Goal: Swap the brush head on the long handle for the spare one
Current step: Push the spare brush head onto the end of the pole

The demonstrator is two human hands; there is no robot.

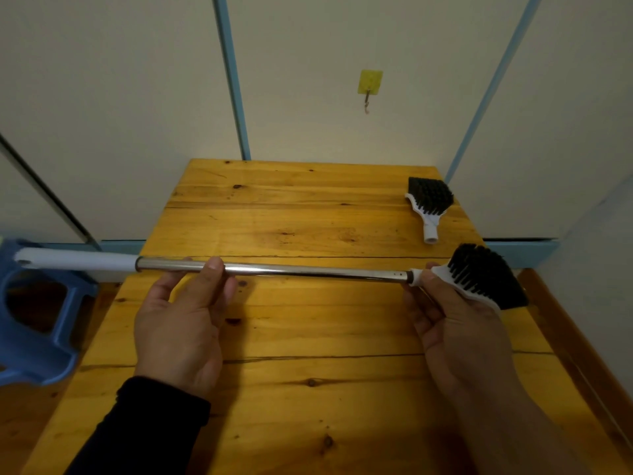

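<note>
Hands gripped the long handle [274,269] mid-frame: left hand [185,313] clenched on steel, right hand [452,323] apparently grasping the attached brush head [479,275]. Spare head [430,200] lay on the worktop [291,217], upper right.

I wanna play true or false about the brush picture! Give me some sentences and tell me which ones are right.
1. The left hand holds the shiny metal handle. True.
2. The brush head on the handle has white bristles. False: its bristles are black.
3. The spare brush head lies on the wooden table. True.
4. The right hand is holding the spare brush head. False: it grips the brush head on the handle at the white neck.
5. A yellow hook is stuck on the wall. True.
</note>
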